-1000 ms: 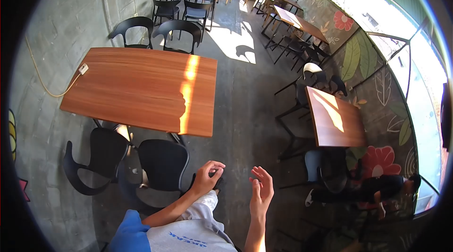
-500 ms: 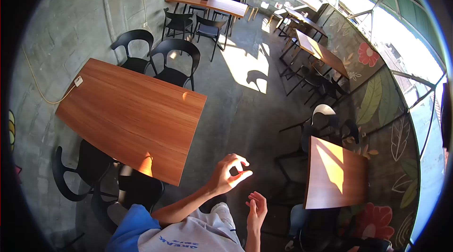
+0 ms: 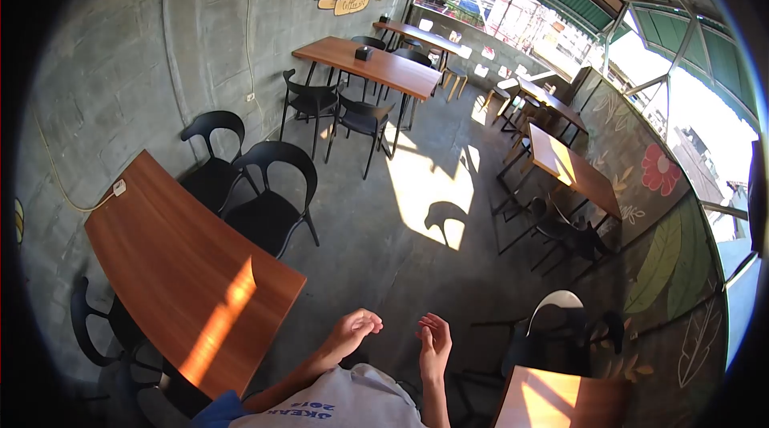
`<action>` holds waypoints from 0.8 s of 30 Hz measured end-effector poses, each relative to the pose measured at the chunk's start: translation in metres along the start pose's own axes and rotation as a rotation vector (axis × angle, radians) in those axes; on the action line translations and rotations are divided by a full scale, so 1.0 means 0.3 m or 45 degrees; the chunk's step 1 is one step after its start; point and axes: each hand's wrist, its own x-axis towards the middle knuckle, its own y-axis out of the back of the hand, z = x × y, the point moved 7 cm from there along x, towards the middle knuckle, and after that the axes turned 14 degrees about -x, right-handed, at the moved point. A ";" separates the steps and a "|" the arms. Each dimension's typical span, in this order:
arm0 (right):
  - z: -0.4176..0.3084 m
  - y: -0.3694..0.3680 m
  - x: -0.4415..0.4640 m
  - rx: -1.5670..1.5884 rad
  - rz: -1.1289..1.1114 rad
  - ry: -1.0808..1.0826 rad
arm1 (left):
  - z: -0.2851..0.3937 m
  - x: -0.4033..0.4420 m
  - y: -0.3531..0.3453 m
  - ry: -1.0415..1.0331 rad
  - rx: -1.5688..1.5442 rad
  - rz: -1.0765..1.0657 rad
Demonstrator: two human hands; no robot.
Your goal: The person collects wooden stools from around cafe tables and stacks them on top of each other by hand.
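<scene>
Both hands are raised in front of the grey and blue shirt [image 3: 352,400], with a gap between them above the dark floor. My left hand [image 3: 355,330] has its fingers bent loosely towards the right, and no object shows in it. Opposite it, my right hand [image 3: 433,341] points upward with its fingers slightly curled and apart, also without an object. Neither touches any furniture. The nearest tabletop to my left hand is the brown table [image 3: 184,268], where a white socket box [image 3: 119,187] lies at the far left corner.
Black chairs [image 3: 276,199] stand behind the near table. Another wooden table [image 3: 368,67] with a dark box is farther back. At right are a sunlit table [image 3: 545,400], a white-backed chair [image 3: 558,304] and a long table [image 3: 573,167] along the painted wall.
The view has tilted up and moved forward, so the near tables sit lower and the wall painting shows. My left hand has drawn back from its wider finger curl. The person at right has left view.
</scene>
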 end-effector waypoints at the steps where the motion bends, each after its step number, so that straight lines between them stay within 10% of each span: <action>1: -0.039 0.007 0.116 0.008 -0.022 0.027 | 0.017 0.092 -0.016 -0.018 0.056 0.006; 16: -0.043 -0.007 1.756 0.176 -0.127 0.152 | -0.094 1.798 -0.061 0.007 0.142 -0.010; 24: 0.037 0.140 2.529 0.096 0.020 -0.046 | 0.202 2.855 -0.385 -0.174 0.387 -0.245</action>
